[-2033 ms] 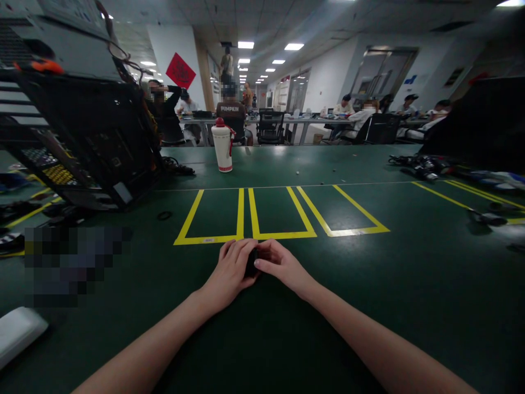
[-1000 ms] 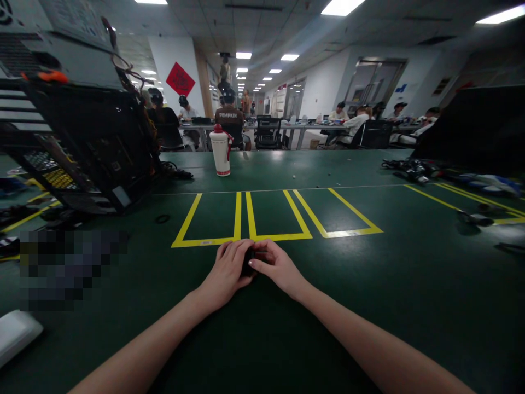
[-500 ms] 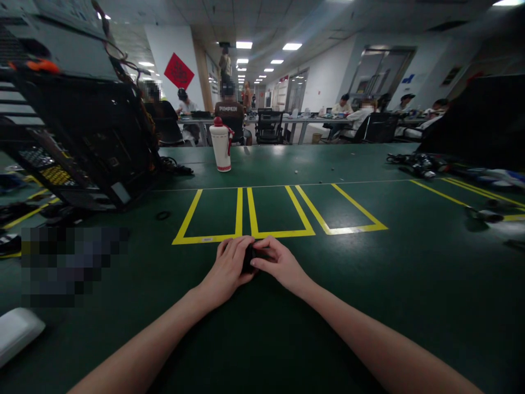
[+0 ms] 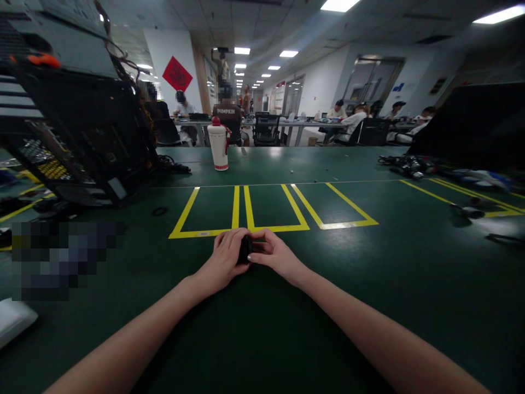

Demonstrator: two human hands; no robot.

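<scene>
My left hand (image 4: pixel 226 254) is wrapped around a small black object with a rounded edge (image 4: pixel 245 250), just in front of the yellow tape on the green table. Its palm and fingers cover most of the object, so its kind cannot be made out. From the other side, my right hand (image 4: pixel 279 258) grips the same object, with the thumb at its near edge and the curled fingers at its far edge. Both forearms reach in from the bottom corners.
Yellow tape outlines (image 4: pixel 273 227) mark the green table (image 4: pixel 262 339). A white tumbler with a red lid (image 4: pixel 219 148) stands behind them. At left are a black equipment frame (image 4: pixel 90 137) and a black ring (image 4: pixel 159 211). Cables (image 4: pixel 410 164) lie at right. People sit beyond.
The view has shifted slightly, moving the table items a little left. A bit more of the black object's rounded side shows between my hands, which keep nearly the same hold.
</scene>
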